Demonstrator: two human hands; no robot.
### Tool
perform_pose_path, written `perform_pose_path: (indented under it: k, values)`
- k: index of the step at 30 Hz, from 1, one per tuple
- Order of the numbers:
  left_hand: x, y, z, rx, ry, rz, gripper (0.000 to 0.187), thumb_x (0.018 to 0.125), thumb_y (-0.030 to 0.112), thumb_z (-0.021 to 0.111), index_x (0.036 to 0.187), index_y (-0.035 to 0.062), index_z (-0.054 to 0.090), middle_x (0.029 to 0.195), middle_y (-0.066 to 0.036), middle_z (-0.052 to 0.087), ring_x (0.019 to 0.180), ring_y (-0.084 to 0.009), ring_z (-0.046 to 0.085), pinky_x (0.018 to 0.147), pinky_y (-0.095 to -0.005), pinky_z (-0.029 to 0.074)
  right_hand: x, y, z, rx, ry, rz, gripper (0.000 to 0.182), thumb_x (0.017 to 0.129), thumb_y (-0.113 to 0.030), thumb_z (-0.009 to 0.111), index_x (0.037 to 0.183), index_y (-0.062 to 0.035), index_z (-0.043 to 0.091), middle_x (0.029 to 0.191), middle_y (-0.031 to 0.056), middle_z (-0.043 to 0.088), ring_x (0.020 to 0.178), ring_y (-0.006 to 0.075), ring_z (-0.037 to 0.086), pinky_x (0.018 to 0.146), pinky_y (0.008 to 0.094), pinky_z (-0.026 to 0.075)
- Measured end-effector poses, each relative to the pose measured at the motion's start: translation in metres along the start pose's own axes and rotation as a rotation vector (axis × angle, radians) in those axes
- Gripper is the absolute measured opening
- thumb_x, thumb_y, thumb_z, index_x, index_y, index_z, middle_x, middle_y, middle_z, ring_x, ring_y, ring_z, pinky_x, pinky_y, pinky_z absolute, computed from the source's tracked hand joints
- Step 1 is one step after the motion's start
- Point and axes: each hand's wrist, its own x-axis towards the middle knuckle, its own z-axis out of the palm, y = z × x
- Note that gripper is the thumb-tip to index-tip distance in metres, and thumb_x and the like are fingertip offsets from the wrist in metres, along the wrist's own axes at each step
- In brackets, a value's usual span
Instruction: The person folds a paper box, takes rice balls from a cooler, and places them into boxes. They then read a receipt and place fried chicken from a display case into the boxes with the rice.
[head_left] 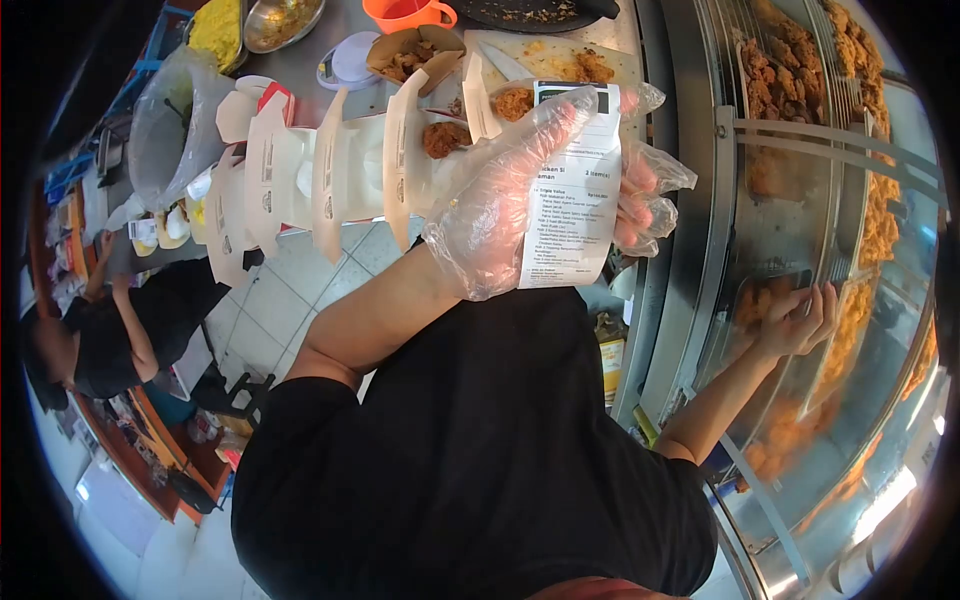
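My left hand (pixel 480 200), in a clear plastic glove, holds a long printed receipt (pixel 568 200) upright, thumb in front and fingers behind it. A row of open paper boxes (pixel 328 185) stands just left of that hand. Pieces of fried chicken (pixel 444 139) show in the boxes nearest the hand, partly covered by it. My right hand (pixel 800 318) is bare and reaches to the glass display case (pixel 700 250), its fingers loosely bent and apart against the glass. Fried chicken (pixel 790 75) fills trays inside the case.
Behind the boxes are a brown paper tray (pixel 415 58) of fried pieces, a cutting board (pixel 620 62) with a knife (pixel 505 60), an orange cup (pixel 408 14) and a metal bowl (pixel 285 18). A plastic bag (pixel 172 120) hangs at left. Another person (pixel 140 325) stands further left.
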Motion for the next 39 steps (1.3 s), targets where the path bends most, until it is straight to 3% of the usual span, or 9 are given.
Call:
perform_pose_path:
  k: [8, 15, 30, 39]
  values:
    - [0.005, 0.004, -0.003, -0.051, 0.008, -0.064, 0.066, 0.104, 0.052, 0.051, 0.150, 0.0055, 0.041, 0.110, -0.019, 0.066, 0.095, -0.0292, 0.070, 0.084, -0.0443, 0.059, -0.025, -0.002, -0.030, -0.119, -0.034, 0.060, 0.009, 0.091, 0.000, 0.065, 0.099, -0.0003, 0.069, 0.112, 0.0147, 0.066, 0.103, 0.0315, 0.065, 0.088, 0.0421, 0.056]
    - [0.005, 0.019, -0.010, -0.134, 0.009, -0.121, 0.067, 0.102, 0.051, 0.054, 0.150, 0.0058, 0.041, 0.110, -0.018, 0.067, 0.095, -0.0296, 0.070, 0.085, -0.0443, 0.059, -0.056, -0.004, -0.051, -0.368, 0.003, 0.169, 0.022, 0.092, -0.013, 0.067, 0.111, -0.0034, 0.064, 0.142, 0.0230, 0.049, 0.132, 0.0378, 0.049, 0.105, 0.0500, 0.046]
    - [0.001, 0.065, -0.033, -0.213, 0.031, -0.172, 0.060, 0.104, 0.045, 0.054, 0.146, 0.0033, 0.045, 0.109, -0.020, 0.066, 0.095, -0.0312, 0.068, 0.085, -0.0455, 0.058, -0.069, -0.012, -0.052, -0.520, -0.061, 0.215, 0.035, 0.097, -0.032, 0.062, 0.119, -0.0041, 0.060, 0.144, 0.0206, 0.044, 0.134, 0.0369, 0.044, 0.105, 0.0513, 0.041]
    - [0.000, 0.074, -0.034, -0.218, 0.082, -0.111, 0.056, 0.104, 0.043, 0.055, 0.141, 0.0025, 0.048, 0.106, -0.020, 0.066, 0.093, -0.0321, 0.068, 0.084, -0.0458, 0.057, -0.037, -0.040, -0.010, -0.456, 0.048, 0.457, 0.046, 0.095, -0.042, 0.065, 0.122, -0.0050, 0.059, 0.152, 0.0228, 0.032, 0.139, 0.0400, 0.034, 0.110, 0.0584, 0.031]
